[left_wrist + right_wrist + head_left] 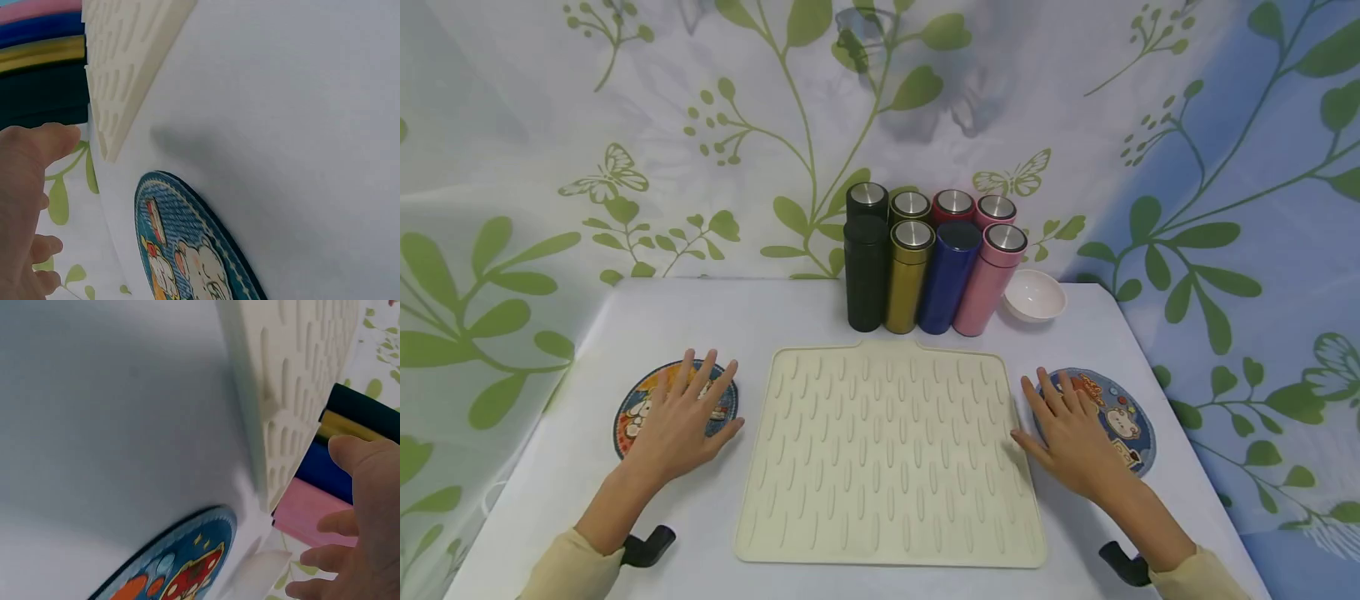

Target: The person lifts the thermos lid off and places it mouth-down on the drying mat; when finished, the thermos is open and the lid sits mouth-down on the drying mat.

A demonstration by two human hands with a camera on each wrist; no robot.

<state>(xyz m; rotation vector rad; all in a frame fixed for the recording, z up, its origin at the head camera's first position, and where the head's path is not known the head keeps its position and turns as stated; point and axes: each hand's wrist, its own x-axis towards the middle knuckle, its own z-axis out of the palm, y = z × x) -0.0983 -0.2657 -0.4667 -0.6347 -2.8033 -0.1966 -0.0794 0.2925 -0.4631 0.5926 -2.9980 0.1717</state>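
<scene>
My left hand (679, 425) hovers palm down with fingers spread, overlapping a round cartoon coaster (638, 410) in the head view. Nothing is in it. Its wrist view shows the thumb (59, 140) held out above the white table, apart from the blue-rimmed coaster (187, 250). On the other side my right hand (1071, 429) is also spread and holds nothing, overlapping a second round coaster (1123, 421) with a bear print. Between the hands lies a cream ridged drying mat (891, 458), its small tab pointing to the back.
Several vacuum flasks stand in two rows behind the mat, including a black flask (867, 275), a gold flask (907, 279), a blue flask (950, 279) and a pink flask (988, 283). A white bowl (1034, 297) sits to their right. Leaf-printed cloth (700, 150) hangs behind the table.
</scene>
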